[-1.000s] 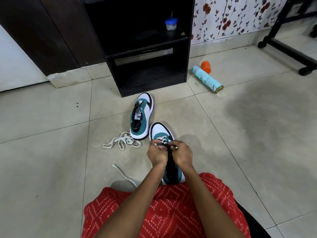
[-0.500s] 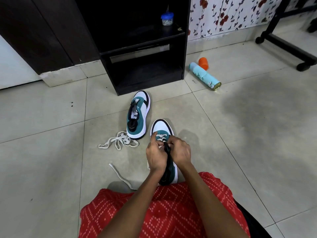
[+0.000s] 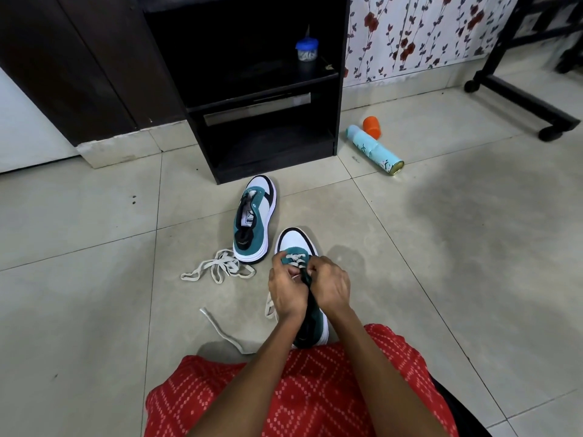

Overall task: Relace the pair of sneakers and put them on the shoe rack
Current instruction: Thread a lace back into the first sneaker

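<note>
Two teal, white and black sneakers lie on the tiled floor. The near sneaker (image 3: 295,239) points away from me, with a cream lace crossing its lowest eyelets. My left hand (image 3: 287,287) and my right hand (image 3: 331,283) are together over its tongue, fingers curled, pinching the lace. A free end of that lace (image 3: 220,329) trails left on the floor. The far sneaker (image 3: 255,216) has no lace and lies in front of the black shoe rack (image 3: 340,89). A loose cream lace (image 3: 217,266) is piled beside its heel.
A small blue-lidded jar (image 3: 306,52) stands on the rack's upper shelf. A teal spray can (image 3: 375,151) and its orange cap (image 3: 372,127) lie on the floor to the right. A black wheeled frame (image 3: 536,99) stands at far right. My red patterned garment (image 3: 299,389) fills the bottom.
The camera view has shifted slightly. My hands stay on the near sneaker's lace and have moved a little toward the toe.
</note>
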